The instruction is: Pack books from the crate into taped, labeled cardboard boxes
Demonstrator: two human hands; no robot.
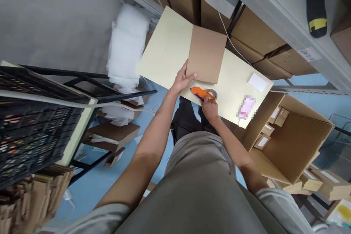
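A closed brown cardboard box [207, 54] stands on the pale yellow tabletop [167, 44]. My left hand [183, 79] grips its near left corner, with the thumb on the near side and the fingers round the left side. Just in front of the box, my right hand [210, 108] is closed on an orange tape dispenser [199, 92] with a roll of tape at its right end. The dispenser is low over the table or on it; I cannot tell which. No tape shows on the box faces in view.
To the right on the table lie a white stack of labels [257, 82] and a blurred pinkish phone-like item [246, 107]. A large open carton [304, 139] with small boxes inside stands at the right. Shelved cartons [256, 31] line the back; white foam wrap [127, 44] stands left.
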